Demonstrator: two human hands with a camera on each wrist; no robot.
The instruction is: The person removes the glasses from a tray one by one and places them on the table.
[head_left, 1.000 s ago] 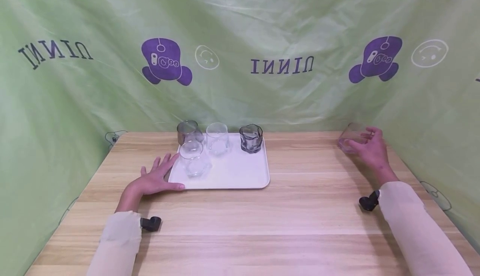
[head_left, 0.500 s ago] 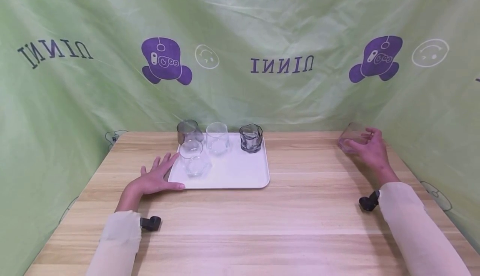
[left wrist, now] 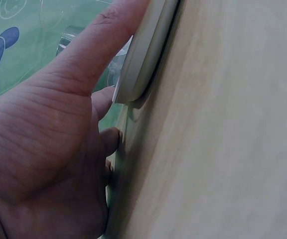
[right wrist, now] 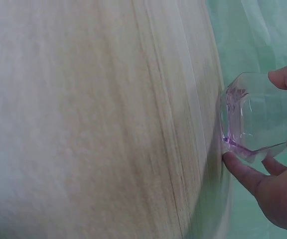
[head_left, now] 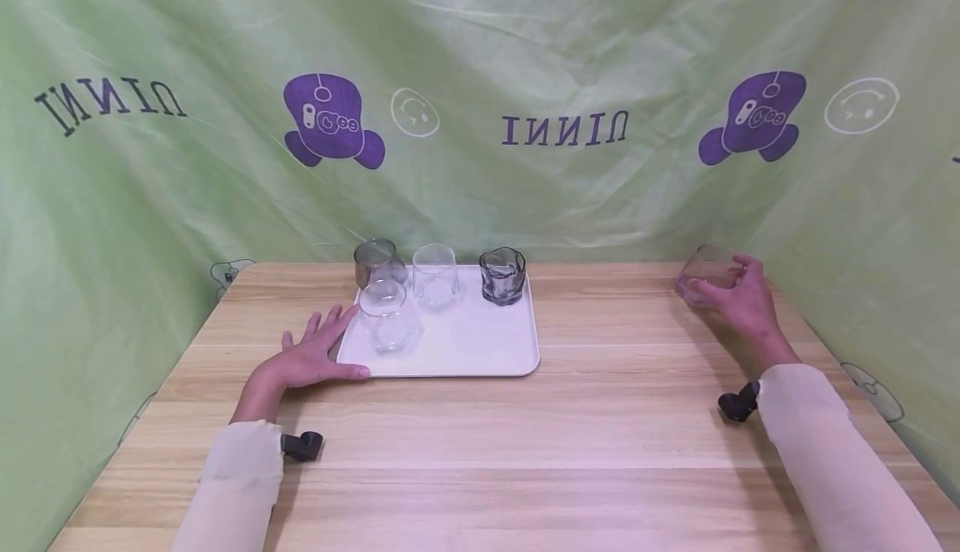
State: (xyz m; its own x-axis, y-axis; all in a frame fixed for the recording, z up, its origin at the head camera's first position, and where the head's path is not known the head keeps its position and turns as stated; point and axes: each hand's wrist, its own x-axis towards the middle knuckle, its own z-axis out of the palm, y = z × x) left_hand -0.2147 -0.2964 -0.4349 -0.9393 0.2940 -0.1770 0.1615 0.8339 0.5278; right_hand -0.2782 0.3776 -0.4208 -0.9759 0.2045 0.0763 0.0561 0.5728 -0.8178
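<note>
the right hand [head_left: 738, 295] grips a clear glass [head_left: 703, 275] far right of the tray [head_left: 480, 343], which the flat, open left hand [head_left: 311, 356] steadies; next comes a careful lift.

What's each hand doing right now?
Left hand: open, flat against the white plastic tray.
Right hand: holding the clear faceted glass.

Head view bright, even, diffuse light; my arms cast only soft, faint shadows on wooden surface [head_left: 585, 419]. Backdrop lettering mirrored, slight wide-angle bend at edges. White tray [head_left: 480, 352] near washed out. Left wrist view sharp on palm, tray edge soft. Right wrist view: wood grain blurred, faceted glass [right wrist: 255, 117] crisp, small highlights.
</note>
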